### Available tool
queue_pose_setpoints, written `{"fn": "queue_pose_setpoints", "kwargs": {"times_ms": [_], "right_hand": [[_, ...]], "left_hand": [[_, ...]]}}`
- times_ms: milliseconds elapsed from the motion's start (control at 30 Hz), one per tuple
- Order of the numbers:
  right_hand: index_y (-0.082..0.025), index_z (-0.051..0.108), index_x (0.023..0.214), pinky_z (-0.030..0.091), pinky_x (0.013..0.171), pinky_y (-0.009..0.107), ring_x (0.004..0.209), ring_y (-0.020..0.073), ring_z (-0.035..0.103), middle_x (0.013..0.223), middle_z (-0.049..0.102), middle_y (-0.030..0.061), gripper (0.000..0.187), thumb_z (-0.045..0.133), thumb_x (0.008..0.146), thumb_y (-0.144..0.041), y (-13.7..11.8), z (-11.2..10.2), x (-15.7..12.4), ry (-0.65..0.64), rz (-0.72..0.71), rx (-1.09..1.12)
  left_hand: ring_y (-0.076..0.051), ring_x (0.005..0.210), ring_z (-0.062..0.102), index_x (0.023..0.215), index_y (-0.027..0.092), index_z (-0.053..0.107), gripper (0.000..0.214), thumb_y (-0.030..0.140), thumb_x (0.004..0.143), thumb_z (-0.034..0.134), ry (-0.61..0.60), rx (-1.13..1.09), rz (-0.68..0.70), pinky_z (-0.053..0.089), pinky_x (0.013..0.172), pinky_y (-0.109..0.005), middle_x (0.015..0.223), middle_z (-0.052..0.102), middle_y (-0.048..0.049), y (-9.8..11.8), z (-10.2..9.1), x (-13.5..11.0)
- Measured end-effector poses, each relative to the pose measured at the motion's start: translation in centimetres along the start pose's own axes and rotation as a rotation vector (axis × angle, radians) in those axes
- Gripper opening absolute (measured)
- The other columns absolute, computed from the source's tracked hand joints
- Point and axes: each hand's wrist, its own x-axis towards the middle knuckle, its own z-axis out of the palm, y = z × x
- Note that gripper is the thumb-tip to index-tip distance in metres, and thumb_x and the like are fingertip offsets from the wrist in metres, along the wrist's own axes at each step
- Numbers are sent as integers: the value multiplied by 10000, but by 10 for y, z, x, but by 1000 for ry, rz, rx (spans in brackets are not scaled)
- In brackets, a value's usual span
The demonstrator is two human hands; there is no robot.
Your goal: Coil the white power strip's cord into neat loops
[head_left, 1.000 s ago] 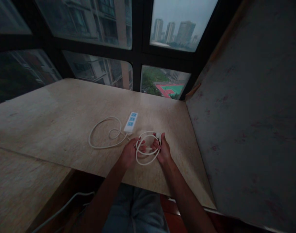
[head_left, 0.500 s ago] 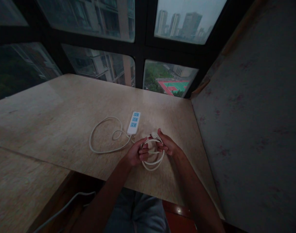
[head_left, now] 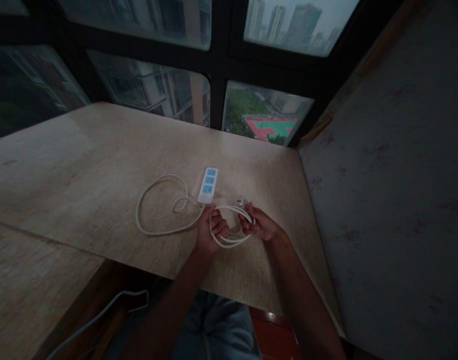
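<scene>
A white power strip (head_left: 208, 185) with blue sockets lies on the stone-like counter (head_left: 112, 150). Its white cord (head_left: 154, 233) spreads in a loose loop to the left, then runs to my hands. Several turns of that cord form a coil (head_left: 229, 244) between them. My left hand (head_left: 211, 231) is closed around the coil's left side, just below the strip. On the right side my right hand (head_left: 259, 224) grips the coil with fingers and thumb. The plug (head_left: 242, 202) sticks up beside my right thumb. The fingers partly hide the cord.
Dark-framed windows (head_left: 217, 100) close off the back of the counter. A patterned wall (head_left: 382, 215) stands along the right. Below the counter's front edge, another pale cable (head_left: 101, 315) hangs at the left, near my legs (head_left: 217, 325).
My left hand has moved slightly up and left, widening the coil between my hands. The plug now stands just beyond my right thumb. The view has tilted a little.
</scene>
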Motion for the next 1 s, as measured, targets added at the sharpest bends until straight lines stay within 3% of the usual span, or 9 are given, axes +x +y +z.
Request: {"fn": "queue_pose_setpoints", "kwargs": {"times_ms": [133,300,433,533,600,733,900,1000], "right_hand": [[-129,639,797,351,426,174,348,1,298,567,603,-25,411,714,749,-531,4,1,-4,-33,-98,50],[-140,653,930,433,484,219,418,40,442,684,648,-3,305,767,732,-342,0,9,-11,66,-146,25],[-193,575,1121,459,491,229,447,69,518,745,681,-4,484,780,712,-352,-1,10,-10,228,-206,4],[-197,552,1063,453,446,220,473,100,577,768,693,6,510,782,686,-452,3,9,-5,404,-262,-55],[-201,539,1015,442,424,216,467,105,577,760,688,5,528,771,668,-524,6,9,-1,495,-296,-81],[-229,511,1127,418,411,217,447,99,543,738,664,-19,631,701,682,-634,7,12,1,522,-335,-79],[-243,539,1253,321,410,211,419,58,420,747,627,-23,711,570,735,-728,3,13,-4,398,-372,-170],[-174,625,1195,274,431,224,427,72,393,588,538,-29,754,442,777,-774,1,10,-7,324,-301,-314]], "left_hand": [[-69,229,236,497,178,461,536,413,967,352,-28,35,36,137,308,-208,291,235,76,-1,-5,5],[-80,237,238,448,198,342,606,511,963,273,55,42,29,149,314,-220,302,236,56,-2,-6,8],[-86,263,288,477,200,304,602,594,932,291,189,98,90,176,318,-209,325,277,48,-8,-1,12],[-84,292,371,530,194,345,586,674,864,389,358,180,137,239,327,-191,375,364,51,-14,1,16],[-67,286,364,572,185,390,577,695,841,408,397,220,134,241,320,-175,405,402,55,-15,0,17],[-33,237,211,611,170,450,559,655,880,378,232,179,43,112,287,-156,375,318,86,-10,-5,15],[-59,246,248,575,161,492,597,599,930,295,90,123,-141,156,288,-180,361,318,60,-1,-13,17],[-62,240,229,555,165,489,516,475,947,361,59,154,-192,140,297,-185,348,294,67,-1,-16,19]]}}
